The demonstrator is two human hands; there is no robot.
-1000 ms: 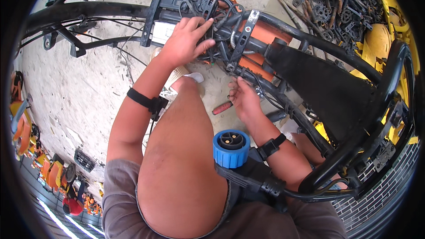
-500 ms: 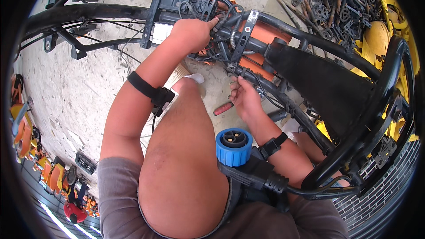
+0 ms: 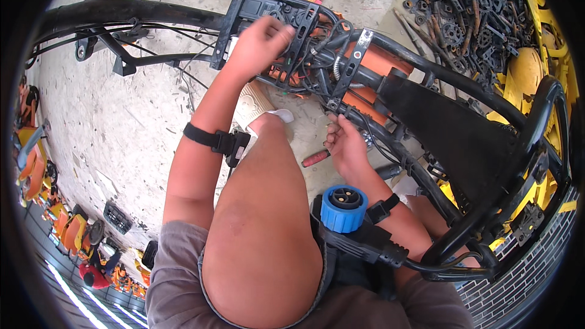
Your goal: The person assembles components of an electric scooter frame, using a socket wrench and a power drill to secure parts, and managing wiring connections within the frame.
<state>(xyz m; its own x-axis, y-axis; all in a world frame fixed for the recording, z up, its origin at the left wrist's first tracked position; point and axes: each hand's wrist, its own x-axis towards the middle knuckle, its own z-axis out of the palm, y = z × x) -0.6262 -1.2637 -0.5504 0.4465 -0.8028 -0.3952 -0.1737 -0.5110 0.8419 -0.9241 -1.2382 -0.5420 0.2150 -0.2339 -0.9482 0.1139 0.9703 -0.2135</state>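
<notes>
My left hand point(image 3: 261, 47) is above a black ribbed controller box point(image 3: 259, 9) on the black tubular vehicle frame point(image 3: 183, 19). Its fingers are bent down, their tips partly hidden, and what they hold cannot be made out. A tangle of wires point(image 3: 311, 49) lies just to its right. My right hand point(image 3: 348, 149) is below the frame's near tube, close to the end of a drilled metal crossbar point(image 3: 350, 72). Its fingers are curled in, and anything in them is too small to name. Beside it shows a red tool handle point(image 3: 315, 158), its other end behind the hand.
Orange parts point(image 3: 378, 64) sit inside the frame, next to a black tapered panel point(image 3: 448, 128). A heap of dark metal parts point(image 3: 454, 18) lies at the far right beside yellow panels point(image 3: 524, 76). A blue-ringed connector point(image 3: 343, 208) rests near my lap. Orange vehicles point(image 3: 73, 231) stand far left.
My left hand has come off the wires, moving left over the controller box, its index finger no longer stretched out. My right hand stays by the near tube. The whole view has shifted slightly.
</notes>
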